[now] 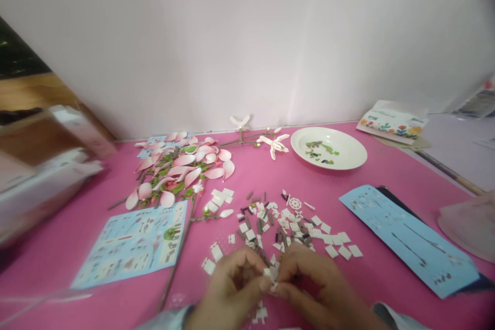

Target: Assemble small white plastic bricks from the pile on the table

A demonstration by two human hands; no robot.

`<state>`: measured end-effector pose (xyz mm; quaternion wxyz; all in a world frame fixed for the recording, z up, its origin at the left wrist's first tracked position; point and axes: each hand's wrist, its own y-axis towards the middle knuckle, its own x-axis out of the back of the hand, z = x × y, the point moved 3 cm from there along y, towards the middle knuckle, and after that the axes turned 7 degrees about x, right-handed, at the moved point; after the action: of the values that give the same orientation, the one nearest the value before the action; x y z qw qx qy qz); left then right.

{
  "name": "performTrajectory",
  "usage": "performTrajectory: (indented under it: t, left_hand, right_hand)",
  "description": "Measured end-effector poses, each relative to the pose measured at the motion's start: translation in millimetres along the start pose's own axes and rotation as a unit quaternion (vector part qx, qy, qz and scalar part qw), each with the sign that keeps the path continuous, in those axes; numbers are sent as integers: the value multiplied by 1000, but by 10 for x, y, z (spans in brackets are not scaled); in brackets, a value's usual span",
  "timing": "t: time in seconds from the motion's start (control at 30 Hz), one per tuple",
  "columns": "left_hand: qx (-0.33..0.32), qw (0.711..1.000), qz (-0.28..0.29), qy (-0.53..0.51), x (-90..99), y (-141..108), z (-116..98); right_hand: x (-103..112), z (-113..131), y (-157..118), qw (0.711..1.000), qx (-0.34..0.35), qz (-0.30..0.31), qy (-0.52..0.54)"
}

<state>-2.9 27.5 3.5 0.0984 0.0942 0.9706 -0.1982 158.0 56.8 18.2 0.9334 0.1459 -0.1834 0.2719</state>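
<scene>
At the bottom centre, my left hand (234, 286) and my right hand (315, 281) meet, with fingertips pinched on small white pieces (271, 273) between them. The pieces are partly covered by the fingers and blurred. Just beyond my hands lies a loose spread of white and grey-brown pieces (296, 227). White plates (216, 251) lie beyond my left hand. A brown branch (177, 263) with white buds runs along the left side of my left hand. Pink petals and green parts (189, 162) form a pile at the back left.
A white plate (353, 152) holds green pieces at the back right. Blue instruction sheets lie at left (116, 252) and right (410, 242), the right one over a dark flat object. White flowers (274, 145) on a branch lie near the wall. White packaging (34, 196) stands at far left.
</scene>
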Motion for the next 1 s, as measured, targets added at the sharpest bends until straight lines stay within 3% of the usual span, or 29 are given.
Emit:
performTrajectory:
  t: [0.23, 0.37, 0.57, 1.0]
  left_hand:
    - [-26, 997, -66, 14, 13, -19, -133]
    - [-13, 997, -67, 24, 5, -3, -122]
    - [-3, 998, -62, 27, -6, 16, -96]
    - [6, 998, -54, 34, 0, -4, -102]
  right_hand:
    - [53, 134, -23, 994, 85, -56, 52]
    - [52, 118, -17, 994, 68, -57, 69]
    - [64, 83, -14, 999, 34, -29, 8]
    - [61, 123, 4, 1000, 26, -15, 7]
